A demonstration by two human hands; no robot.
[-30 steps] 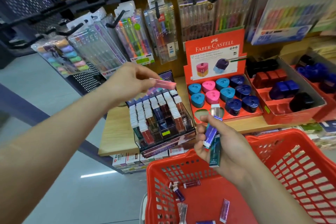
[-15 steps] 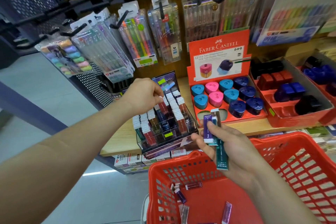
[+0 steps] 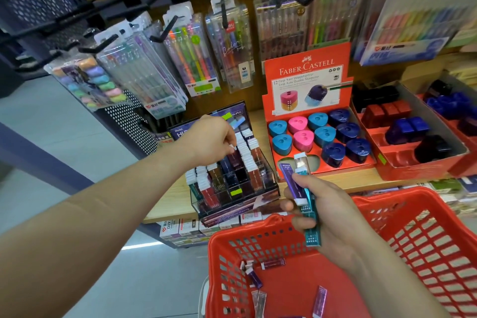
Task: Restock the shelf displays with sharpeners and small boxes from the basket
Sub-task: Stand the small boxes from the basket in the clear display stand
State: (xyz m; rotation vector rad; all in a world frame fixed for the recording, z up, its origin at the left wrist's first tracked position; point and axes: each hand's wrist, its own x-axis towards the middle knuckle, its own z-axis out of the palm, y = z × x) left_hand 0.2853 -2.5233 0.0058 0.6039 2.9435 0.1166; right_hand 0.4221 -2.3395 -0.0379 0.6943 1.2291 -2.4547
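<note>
You are partway through the small boxes. Your left grip (image 3: 209,137) is curled over the back rows of the clear rack (image 3: 219,204), fingertips pinching what looks like the white cap of one box (image 3: 231,147) as it goes into a slot. Your right grip (image 3: 330,217) is closed round a bundle (image 3: 312,235) of at least three boxes, purple, teal and a clear one, held upright above the near rim of the basket (image 3: 258,226). More loose boxes (image 3: 273,264) lie on the basket floor.

Next, I judge, seat that box squarely with its cap level with its neighbours, let go, and take the next one from the bundle. Several front slots of the rack look unfilled, so match colour to column before you drop one in.

The sharpeners (image 3: 325,134) sit in their red tray (image 3: 335,166) just right of the rack; one front well seems empty, but the bundle covers part of it.

Your left fingers hide the slot itself, so I cannot tell how far the box is in. Your right arm and the bottom edge cut off much of the basket, and I see no sharpeners in it. The far right of the shelf is blurred.
</note>
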